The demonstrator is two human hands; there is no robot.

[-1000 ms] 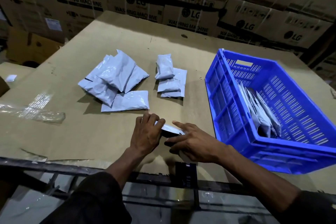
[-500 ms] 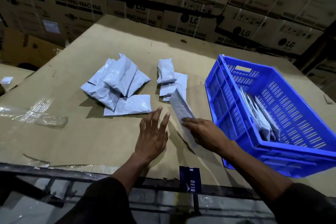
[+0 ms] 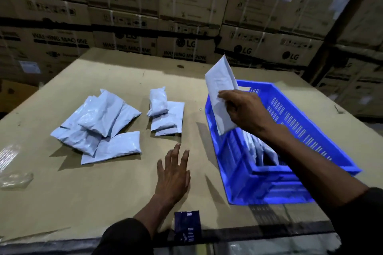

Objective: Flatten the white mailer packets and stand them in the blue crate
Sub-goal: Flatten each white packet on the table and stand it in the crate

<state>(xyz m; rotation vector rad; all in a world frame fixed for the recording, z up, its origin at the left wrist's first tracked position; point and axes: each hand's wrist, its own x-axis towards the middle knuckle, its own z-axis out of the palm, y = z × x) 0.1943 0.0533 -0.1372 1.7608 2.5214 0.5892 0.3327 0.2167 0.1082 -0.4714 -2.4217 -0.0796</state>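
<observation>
My right hand grips a flattened white mailer packet, held upright in the air over the near-left side of the blue crate. Inside the crate, several white packets stand on edge, partly hidden by my right forearm. My left hand hovers flat over the cardboard table top, fingers spread, holding nothing. A loose pile of several puffy white packets lies at the left. A smaller stack of packets lies in the middle of the table.
The work surface is a big sheet of cardboard on a metal-edged table. A crumpled clear plastic wrap lies at the left edge. A dark blue tag sits at the near edge. Stacked washing-machine cartons wall off the far side.
My right hand lifted the flattened packet from the table and carried it up and right over the crate. My left hand let go of it and stayed spread above the table.
</observation>
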